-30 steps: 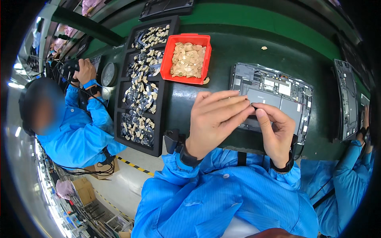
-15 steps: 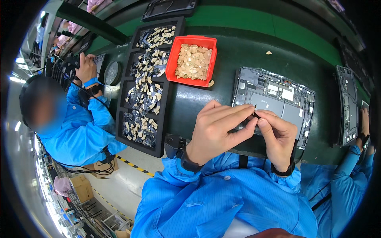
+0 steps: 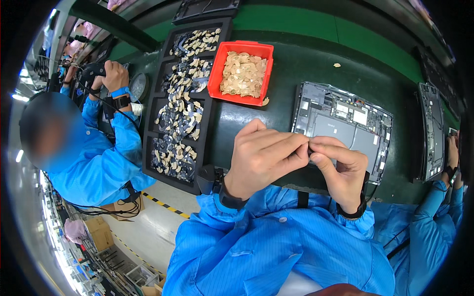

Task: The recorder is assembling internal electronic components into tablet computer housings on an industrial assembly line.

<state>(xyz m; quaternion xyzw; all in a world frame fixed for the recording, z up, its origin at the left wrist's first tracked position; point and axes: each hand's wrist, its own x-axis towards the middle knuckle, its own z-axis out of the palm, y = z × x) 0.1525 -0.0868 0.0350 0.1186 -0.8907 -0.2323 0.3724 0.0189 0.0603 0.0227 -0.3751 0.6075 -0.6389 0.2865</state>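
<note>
My left hand [image 3: 264, 157] and my right hand [image 3: 342, 170] meet above the near side of an opened laptop base [image 3: 340, 123]. Pinched between the fingertips of both is a small black piece [image 3: 310, 149], mostly covered by the fingers, so its exact kind cannot be made out. Below the hands, the laptop base shows its circuit board and dark grey battery. To the left, a black compartmented tray [image 3: 209, 130] holds many curved dark pieces with tan backing. Next to it stands a red bin [image 3: 270, 69] full of tan slips [image 3: 242, 74].
Loose tan slips [image 3: 337, 65] lie on the dark green bench [image 3: 296, 54]. Another opened laptop base [image 3: 433, 130] stands at the right, near a co-worker's hand [image 3: 452, 153]. At the left, a co-worker in blue holds a black device [image 3: 93, 73] near a round dish [image 3: 139, 86].
My fingertips have drawn closer together around the black piece and shifted slightly left, hiding more of it. The left co-worker's hands have moved, and the black device now shows more clearly.
</note>
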